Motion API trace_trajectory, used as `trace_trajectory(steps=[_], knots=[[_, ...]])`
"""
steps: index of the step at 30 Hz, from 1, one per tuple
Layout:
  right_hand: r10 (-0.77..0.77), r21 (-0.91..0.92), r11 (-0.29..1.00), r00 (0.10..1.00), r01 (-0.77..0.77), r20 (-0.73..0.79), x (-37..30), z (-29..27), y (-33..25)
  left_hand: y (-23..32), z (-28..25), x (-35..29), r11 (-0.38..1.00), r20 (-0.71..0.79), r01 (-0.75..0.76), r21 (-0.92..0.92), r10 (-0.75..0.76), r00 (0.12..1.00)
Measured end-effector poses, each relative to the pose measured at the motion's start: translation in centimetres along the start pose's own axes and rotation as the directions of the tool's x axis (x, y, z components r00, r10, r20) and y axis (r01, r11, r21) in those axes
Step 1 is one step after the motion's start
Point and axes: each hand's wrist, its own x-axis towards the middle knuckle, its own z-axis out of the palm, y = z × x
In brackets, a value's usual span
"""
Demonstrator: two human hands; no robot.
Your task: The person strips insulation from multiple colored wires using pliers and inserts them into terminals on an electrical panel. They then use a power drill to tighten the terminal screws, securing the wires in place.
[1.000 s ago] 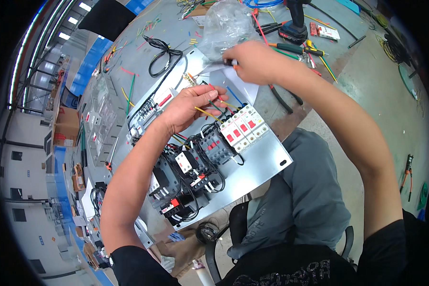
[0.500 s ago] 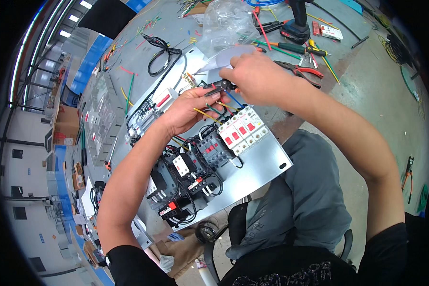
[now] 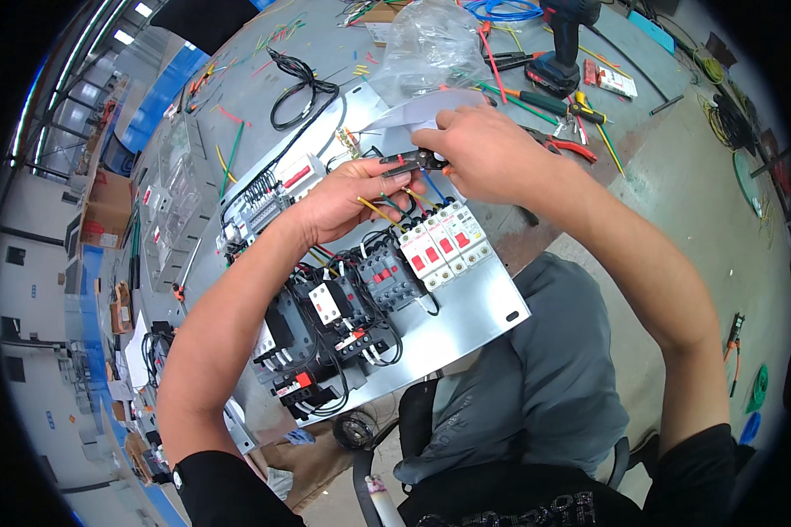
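Observation:
My right hand (image 3: 492, 151) is closed round the handles of black-jawed wire pliers (image 3: 424, 161), most of the handles hidden in the palm. My left hand (image 3: 351, 195) is closed beside the jaws, thumb and fingers pinching a thin wire whose end I cannot make out. A small red piece shows at the jaws. Below the fingers, a yellow wire (image 3: 380, 212), a blue wire (image 3: 432, 186) and other coloured wires rise near a row of white circuit breakers (image 3: 444, 244) with red switches. The breakers sit on a metal mounting plate (image 3: 466, 327), next to a grey contactor (image 3: 387, 274).
More black-wired contactors (image 3: 328, 303) fill the plate's near left. Beyond my hands lie a clear plastic bag (image 3: 435, 48), a coiled black cable (image 3: 303, 88), a cordless drill (image 3: 564, 53), a screwdriver (image 3: 545, 103) and red-handled pliers (image 3: 571, 151). My legs (image 3: 545, 369) are close to the plate's edge.
The view has shifted slightly. Both hands stay together at the pliers' jaws above the breakers, with little visible movement; the pliers look turned a little flatter.

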Motion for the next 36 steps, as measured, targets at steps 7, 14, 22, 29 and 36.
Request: trace_trajectory(steps=[7,14,22,29,36], knots=[[0.008,0.026,1.000,0.999,-0.009,0.035,0.07,-0.39,-0.02,-0.06,0.07,-0.02,1.000,0.004,-0.012,0.005,0.012,1.000],[0.006,0.016,1.000,0.999,-0.007,0.054,0.20,-0.42,0.04,-0.01,0.03,-0.08,1.000,0.014,-0.011,0.000,0.011,1.000],[-0.012,0.001,1.000,0.999,0.012,0.044,0.13,-0.35,0.21,0.02,0.08,-0.07,1.000,0.014,-0.020,0.010,0.020,1.000],[0.009,0.027,1.000,0.998,-0.011,0.066,0.18,-0.37,-0.18,-0.04,0.06,-0.11,1.000,0.020,-0.025,0.001,0.025,0.999],[0.024,0.013,1.000,0.993,-0.026,0.113,0.21,-0.58,-0.14,0.15,0.33,-0.21,1.000,0.009,-0.030,0.006,0.030,1.000]])
